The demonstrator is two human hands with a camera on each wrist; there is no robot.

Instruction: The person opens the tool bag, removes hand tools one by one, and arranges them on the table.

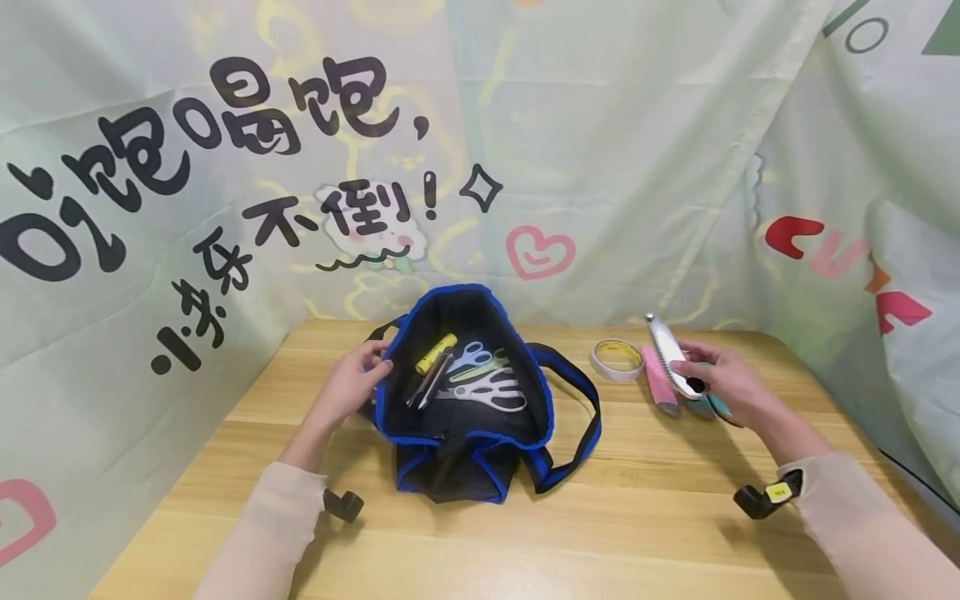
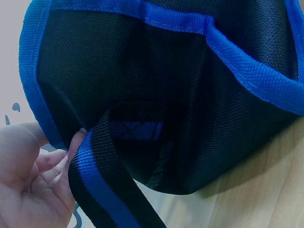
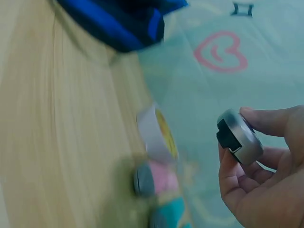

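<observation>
Nearest: pale sleeves (image 1: 262,533) on both forearms, a black wrist device (image 1: 345,505) at the left cuff, another at the right, over a wood-grain table (image 1: 525,550).

Left hand (image 1: 358,379) is partly closed, thumb and fingers pinching the side edge of a black bag (image 1: 468,313) with blue trim. Bag stands on the table left of centre, mouth wide open and facing the head camera. Striped strap (image 2: 102,164) hangs by the left fingers; the opposite strap (image 1: 596,417) loops out onto the table.

Inside bag: white-handled scissors (image 1: 480,392) lying flat, a light green item (image 1: 476,369) just beyond, blue-handled scissors (image 1: 468,363), dark pen-like sticks (image 1: 433,382) and a yellow tube (image 1: 436,354). Exact contacts among them: can't tell.

Right hand (image 1: 716,375) is well apart from the bag, fingers curled, thumb and fingers gripping a white tool (image 1: 670,354) with a dark ridged edge; right wrist view shows its silver end with a black slot. Tool is off the table, tilted. Beneath and near it: a pink item (image 1: 660,383) with grey end, a teal item (image 1: 701,407), partly hidden. Tape roll (image 3: 154,135) lies beside the pink one, toward the bag.

Behind: pale printed curtain (image 1: 637,125), black lettering, pink hearts.
</observation>
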